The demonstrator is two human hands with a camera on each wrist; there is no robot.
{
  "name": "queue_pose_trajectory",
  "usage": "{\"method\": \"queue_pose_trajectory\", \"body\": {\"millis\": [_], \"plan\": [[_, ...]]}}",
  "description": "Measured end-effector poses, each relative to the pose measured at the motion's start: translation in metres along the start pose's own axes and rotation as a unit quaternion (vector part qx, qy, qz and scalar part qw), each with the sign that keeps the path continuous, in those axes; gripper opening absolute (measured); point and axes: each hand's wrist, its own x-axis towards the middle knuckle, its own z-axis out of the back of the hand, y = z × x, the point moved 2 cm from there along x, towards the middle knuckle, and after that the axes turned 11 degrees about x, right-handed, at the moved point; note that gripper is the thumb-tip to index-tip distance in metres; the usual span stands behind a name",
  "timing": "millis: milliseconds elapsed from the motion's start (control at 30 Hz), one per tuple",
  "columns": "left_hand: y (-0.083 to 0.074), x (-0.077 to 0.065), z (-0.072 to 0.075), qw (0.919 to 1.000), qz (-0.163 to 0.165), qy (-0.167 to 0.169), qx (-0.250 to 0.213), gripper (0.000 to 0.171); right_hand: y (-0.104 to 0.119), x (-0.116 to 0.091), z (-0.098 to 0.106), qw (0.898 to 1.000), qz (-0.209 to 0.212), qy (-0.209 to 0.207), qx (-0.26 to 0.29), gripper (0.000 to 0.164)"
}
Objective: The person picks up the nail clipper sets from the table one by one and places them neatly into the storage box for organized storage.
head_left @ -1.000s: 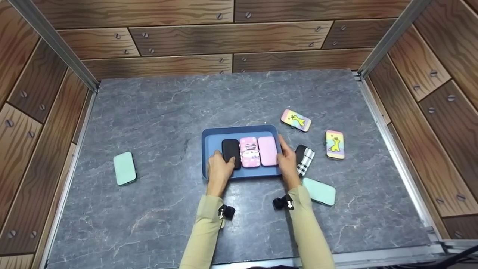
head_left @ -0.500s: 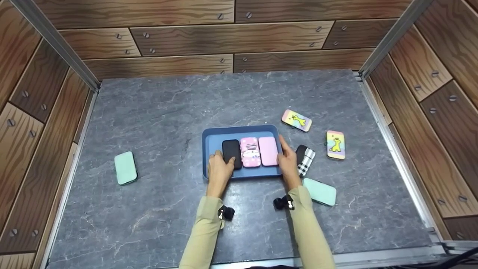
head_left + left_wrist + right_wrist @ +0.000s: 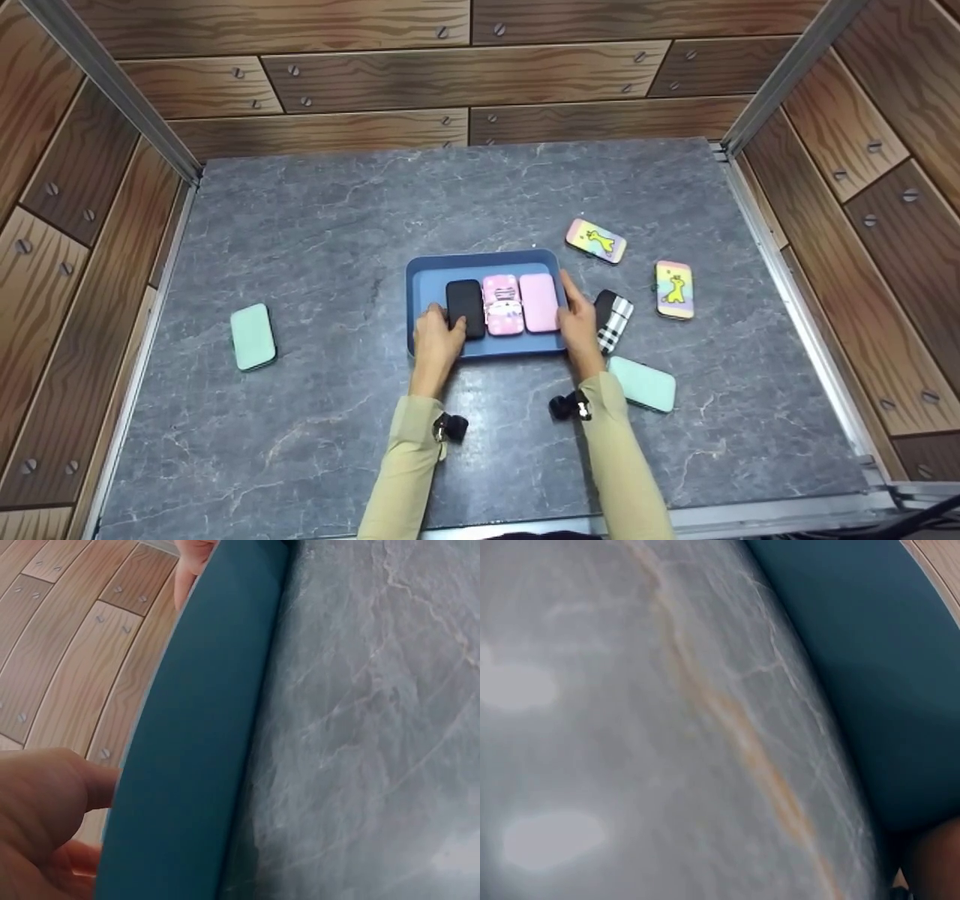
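A blue tray (image 3: 427,281) holds a black case (image 3: 465,300), a patterned pink case (image 3: 503,305) and a plain pink case (image 3: 538,301) side by side. My left hand (image 3: 437,341) reaches over the near wall into the tray's left part, its thumb touching the black case's lower left edge. In the left wrist view, the thumb and fingers pass behind the tray wall. My right hand (image 3: 579,322) grips the tray's right wall, thumb inside beside the plain pink case and fingers along the outside. The right wrist view shows mostly tabletop and tray wall.
Right of the tray lie two giraffe-print cases (image 3: 595,241), a black case with a checked band (image 3: 614,322) and a mint case (image 3: 642,384). Another mint case (image 3: 253,337) sits far left. Wood-patterned walls (image 3: 465,75) enclose the marbled tabletop (image 3: 330,420).
My left thumb has slid left off the top of the black case to its edge, and the hand has shifted slightly left. The right hand and tray stay in place.
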Motion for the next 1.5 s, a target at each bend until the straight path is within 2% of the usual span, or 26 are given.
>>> {"method": "queue_pose_trajectory", "body": {"millis": [367,500,700,833,1000,1133,1233,1400,1500], "plan": [[0.001,-0.001,0.017,0.9997,-0.014,0.002,-0.018,0.018,0.0,0.0,0.0,1.0,-0.002,0.003,-0.009,0.07],[-0.001,-0.003,0.024,0.9991,-0.019,0.002,-0.039,0.015,0.002,0.0,0.0,1.0,0.0,0.002,-0.013,0.07],[-0.001,-0.005,0.036,0.9956,-0.014,0.027,-0.089,0.011,0.002,0.0,-0.001,1.0,-0.002,0.0,-0.013,0.07],[0.002,-0.008,0.048,0.9918,-0.02,0.005,-0.126,0.011,0.002,0.0,-0.002,1.0,-0.003,0.002,-0.013,0.069],[0.008,-0.008,0.061,0.9886,-0.009,-0.022,-0.148,0.01,0.003,0.0,-0.001,1.0,-0.007,0.003,-0.017,0.069],[0.012,-0.008,0.068,0.981,0.005,-0.022,-0.192,0.013,0.002,0.002,0.001,1.0,-0.008,0.001,-0.013,0.07],[0.019,-0.008,0.072,0.9715,0.016,-0.028,-0.235,0.014,-0.003,0.004,0.004,1.0,-0.01,-0.001,-0.009,0.07],[0.035,-0.008,0.079,0.9564,0.04,-0.06,-0.283,0.012,-0.017,0.009,0.009,1.0,-0.008,-0.008,-0.026,0.072],[0.046,-0.007,0.084,0.9502,0.065,-0.083,-0.293,0.011,-0.021,0.01,0.01,0.999,-0.001,-0.013,-0.039,0.073]]}}
